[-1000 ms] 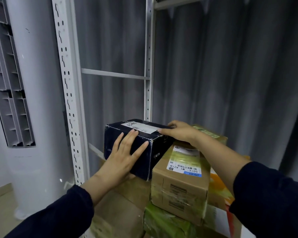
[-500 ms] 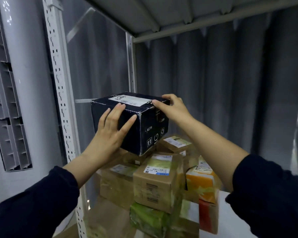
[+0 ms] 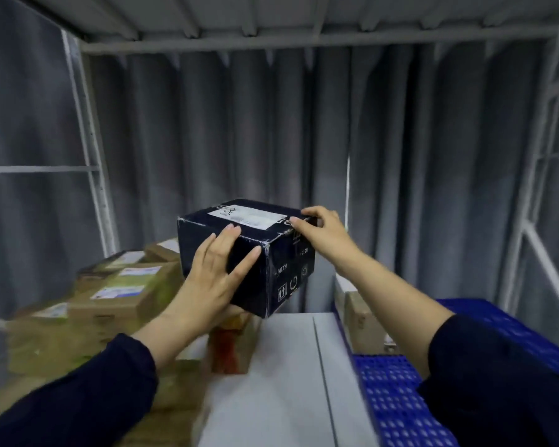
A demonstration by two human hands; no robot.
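A dark blue cardboard box [image 3: 284,272] with a white label on top and white print on its side hangs in the air between my two hands, above the white shelf board [image 3: 284,382]. My left hand [image 3: 213,279] presses flat on the box's near left face, fingers straight and spread. My right hand [image 3: 323,230] grips the box's far right top corner, with fingers curled over the edge. The box's underside is hidden.
Several brown taped parcels [image 3: 110,295] are stacked at the left of the shelf. A blue perforated plastic crate [image 3: 394,398] stands at the right with a brown box [image 3: 362,321] in it. Metal uprights [image 3: 91,156] and an upper shelf [image 3: 304,21] frame the bay; a grey curtain hangs behind.
The dark blue box has been lifted off the parcel pile and carried to the right, over the white shelf board. Both hands keep the same hold. The view has swung right.
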